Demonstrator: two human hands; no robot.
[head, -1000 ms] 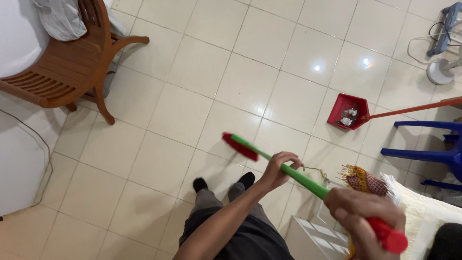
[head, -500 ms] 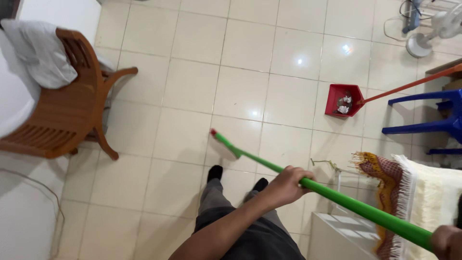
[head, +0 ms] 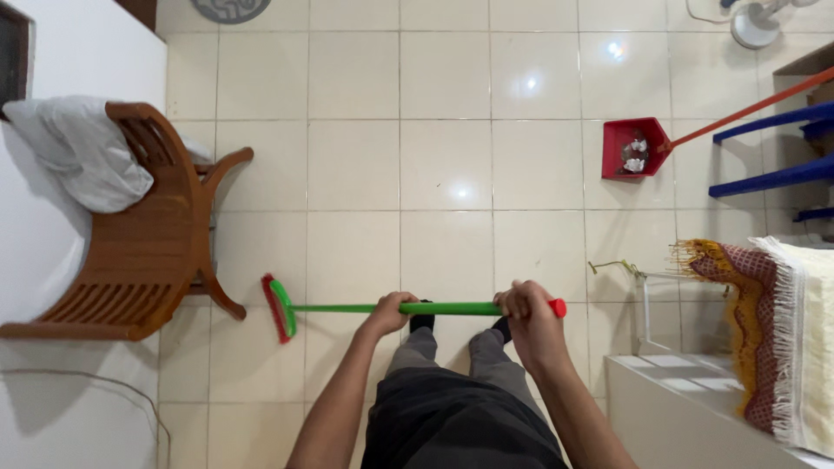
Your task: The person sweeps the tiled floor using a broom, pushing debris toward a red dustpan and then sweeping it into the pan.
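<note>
I hold a broom with a green handle (head: 452, 308) level across my body. My left hand (head: 389, 312) grips the handle near its middle. My right hand (head: 526, 313) grips it by the red end cap. The red broom head (head: 278, 307) points left, close to the leg of a wooden chair (head: 148, 260). A red dustpan (head: 632, 149) with bits of crumpled paper in it lies on the tiled floor at the right, its orange handle running up to the right.
A grey cloth (head: 82, 152) hangs over the chair back. Blue plastic chair legs (head: 773, 148) stand at the right edge. A fringed rug (head: 756, 321) drapes over a white rack (head: 678, 382) at the lower right. A fan base (head: 754, 24) sits at the top right.
The broom has swung from pointing up-left to lying level, its head now left by the chair. My right hand came in along the handle to the red end. The view turned.
</note>
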